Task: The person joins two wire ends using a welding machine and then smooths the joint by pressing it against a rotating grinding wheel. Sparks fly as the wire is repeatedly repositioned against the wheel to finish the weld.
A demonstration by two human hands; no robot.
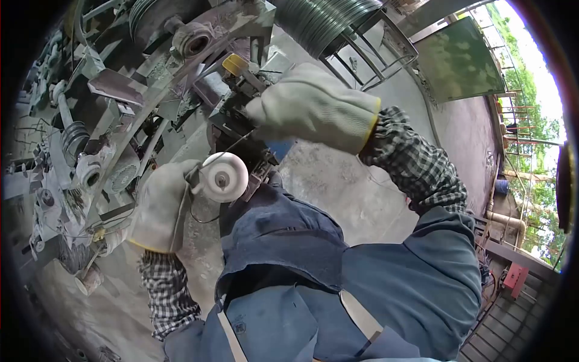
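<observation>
My left hand (pixel 163 205), in a pale work glove with a yellow hem, is at a round white wheel with a metal hub (pixel 222 177). Its fingers bend at the wheel's left edge, and a thin wire passes there. My right hand (pixel 313 105), in a matching glove, reaches in from the right over a dark metal fixture (pixel 232 117). Its fingertips point left at that fixture; what they hold, if anything, is hidden. A yellow part (pixel 235 64) sits just beyond these fingertips.
Metal scrap and machine parts (pixel 120 84) crowd the left side. A large coil of wire (pixel 329 24) rests on a metal frame at the top. A green panel (pixel 458 60) stands at the upper right, and a red box (pixel 515 279) is at the lower right.
</observation>
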